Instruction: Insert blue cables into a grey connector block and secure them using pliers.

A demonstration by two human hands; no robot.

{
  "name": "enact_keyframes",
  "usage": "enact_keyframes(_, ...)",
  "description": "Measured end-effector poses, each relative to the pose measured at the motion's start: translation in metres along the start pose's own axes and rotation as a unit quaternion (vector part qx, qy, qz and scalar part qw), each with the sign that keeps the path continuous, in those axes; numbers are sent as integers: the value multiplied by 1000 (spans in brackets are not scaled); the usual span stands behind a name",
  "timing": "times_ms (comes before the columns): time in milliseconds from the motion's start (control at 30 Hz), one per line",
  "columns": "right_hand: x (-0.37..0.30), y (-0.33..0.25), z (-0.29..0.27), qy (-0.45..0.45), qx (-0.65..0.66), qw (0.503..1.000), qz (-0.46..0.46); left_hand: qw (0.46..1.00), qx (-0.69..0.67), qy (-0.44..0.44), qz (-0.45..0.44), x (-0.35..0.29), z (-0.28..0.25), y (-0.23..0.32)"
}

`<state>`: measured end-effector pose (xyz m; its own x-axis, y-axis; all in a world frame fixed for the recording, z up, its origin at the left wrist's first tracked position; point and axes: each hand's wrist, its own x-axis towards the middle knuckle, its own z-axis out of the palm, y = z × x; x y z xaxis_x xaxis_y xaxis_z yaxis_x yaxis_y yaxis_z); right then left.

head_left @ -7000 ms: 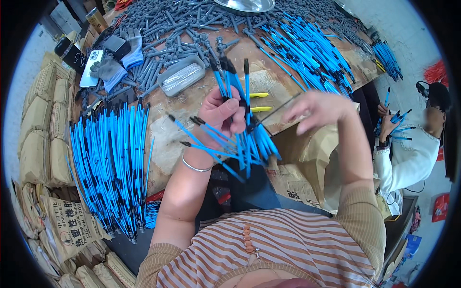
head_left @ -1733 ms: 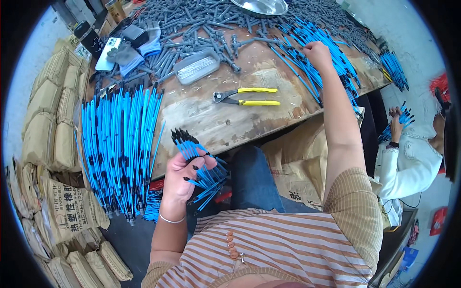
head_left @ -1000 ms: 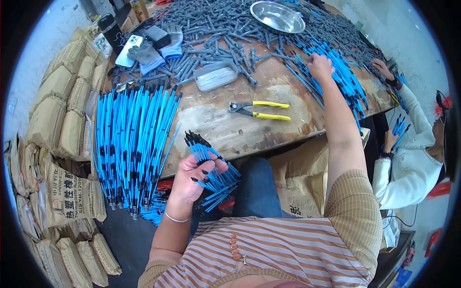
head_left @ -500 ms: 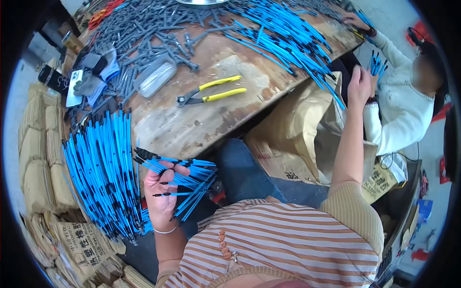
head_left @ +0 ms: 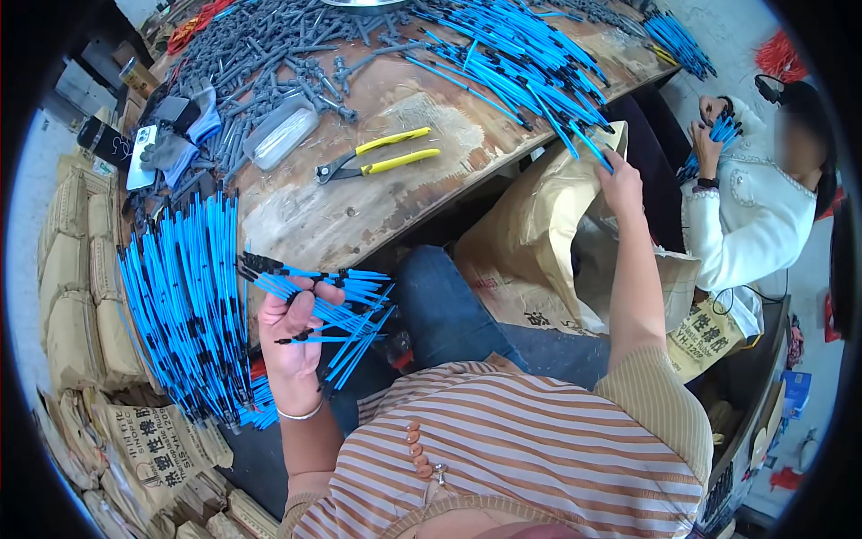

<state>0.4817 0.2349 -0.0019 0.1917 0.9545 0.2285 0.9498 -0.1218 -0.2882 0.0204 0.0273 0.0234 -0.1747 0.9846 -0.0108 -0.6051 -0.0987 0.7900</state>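
Note:
Gathered in my left hand (head_left: 294, 337) is a loose bunch of blue rods with black ends (head_left: 346, 310), fanning out to the right over my lap. My right hand (head_left: 621, 184) reaches out above an open brown paper sack (head_left: 530, 234). Its fingers close on the black end of a blue rod (head_left: 588, 148) at the front edge of the far pile (head_left: 530, 63). A second large pile of the same rods (head_left: 184, 305) lies beside my left hand, at the table's left end.
Yellow-handled cutters (head_left: 377, 160) and a clear plastic box (head_left: 280, 135) lie on the wooden table (head_left: 305, 216). Grey plugs (head_left: 278, 54) heap behind them. A co-worker (head_left: 745, 198) sits at the right, holding blue rods. Folded paper sacks (head_left: 72, 269) stack at the left.
My right hand has moved left from near the co-worker to the rod pile and taken hold of a rod end. The co-worker's hands have come together. My left hand keeps its bunch.

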Motion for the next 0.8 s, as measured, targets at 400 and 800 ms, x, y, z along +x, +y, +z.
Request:
enact_keyframes(400,22,-104,20,22,-59,994,-94,1000,-1,-10,-8,2,13,7)
enact_keyframes(800,75,-197,-5,-14,64,970,-232,1000,8,-6,6,5,4,10)
